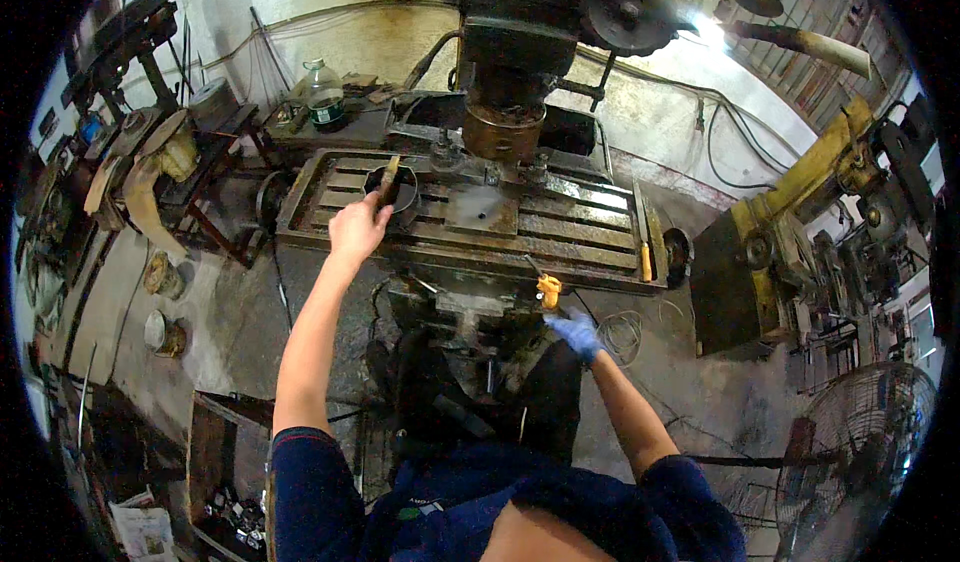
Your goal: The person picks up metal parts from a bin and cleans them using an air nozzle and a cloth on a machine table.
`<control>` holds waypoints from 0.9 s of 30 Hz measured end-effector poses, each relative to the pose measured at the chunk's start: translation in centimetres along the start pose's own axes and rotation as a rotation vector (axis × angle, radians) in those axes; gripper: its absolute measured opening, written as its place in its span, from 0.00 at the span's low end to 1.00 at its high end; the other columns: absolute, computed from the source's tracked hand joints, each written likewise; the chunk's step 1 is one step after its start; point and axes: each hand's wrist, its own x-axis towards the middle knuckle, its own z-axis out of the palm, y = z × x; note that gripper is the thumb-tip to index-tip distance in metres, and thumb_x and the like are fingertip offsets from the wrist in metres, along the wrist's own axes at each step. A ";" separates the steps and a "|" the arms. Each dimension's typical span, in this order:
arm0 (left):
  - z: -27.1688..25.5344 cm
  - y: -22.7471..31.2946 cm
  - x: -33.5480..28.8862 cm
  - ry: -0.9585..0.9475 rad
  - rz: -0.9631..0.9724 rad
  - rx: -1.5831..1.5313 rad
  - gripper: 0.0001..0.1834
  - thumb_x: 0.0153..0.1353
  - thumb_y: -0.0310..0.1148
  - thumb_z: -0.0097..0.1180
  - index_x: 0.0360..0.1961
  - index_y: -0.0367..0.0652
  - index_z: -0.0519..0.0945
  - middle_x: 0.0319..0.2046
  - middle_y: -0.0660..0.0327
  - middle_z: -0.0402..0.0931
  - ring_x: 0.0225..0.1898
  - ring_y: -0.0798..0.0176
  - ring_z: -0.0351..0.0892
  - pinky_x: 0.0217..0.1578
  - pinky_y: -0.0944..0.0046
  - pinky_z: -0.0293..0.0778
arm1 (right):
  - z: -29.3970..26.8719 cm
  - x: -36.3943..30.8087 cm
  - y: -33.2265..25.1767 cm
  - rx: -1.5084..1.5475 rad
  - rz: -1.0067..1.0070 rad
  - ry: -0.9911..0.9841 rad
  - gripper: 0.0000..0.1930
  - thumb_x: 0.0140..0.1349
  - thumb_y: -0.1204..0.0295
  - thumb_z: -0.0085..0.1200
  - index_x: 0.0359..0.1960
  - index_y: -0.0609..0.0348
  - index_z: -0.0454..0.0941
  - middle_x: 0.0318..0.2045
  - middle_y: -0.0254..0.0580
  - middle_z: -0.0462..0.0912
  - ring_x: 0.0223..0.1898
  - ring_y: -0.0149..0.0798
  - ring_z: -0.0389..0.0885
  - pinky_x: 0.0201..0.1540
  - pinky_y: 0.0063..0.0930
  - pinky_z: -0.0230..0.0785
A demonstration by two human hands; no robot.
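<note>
My bare left hand (pixel 358 227) is closed round a brush (pixel 390 174) with a pale end pointing up. The brush stands over a round dark pot (pixel 407 194) on the left part of the slotted machine table (pixel 340 200); its lower end is hidden in the pot. My right hand (pixel 575 334), in a blue glove, grips a yellow air blow gun (pixel 549 290) in front of the table's near edge. The gun's thin nozzle points up toward the table. Below the machine's spindle head (pixel 503 132), a flat metal plate (pixel 482 212) lies on the table.
An orange-handled tool (pixel 646 260) lies at the table's right end. A large clear bottle (pixel 323 97) stands behind on the left. A wooden crate (pixel 205 442) holds small metal parts at lower left. A fan (pixel 860 442) stands at lower right, and a yellow machine (pixel 745 262) farther right.
</note>
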 end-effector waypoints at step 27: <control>1.3 -7.8 -12.6 -0.278 -0.136 -0.664 0.21 0.47 0.25 0.53 0.45 0.31 0.73 0.27 0.53 0.78 0.28 0.64 0.76 0.32 0.65 0.71 | -2.6 0.0 -22.1 -0.866 -0.213 0.057 0.26 0.49 0.47 0.49 0.31 0.62 0.79 0.33 0.55 0.79 0.37 0.53 0.78 0.41 0.41 0.69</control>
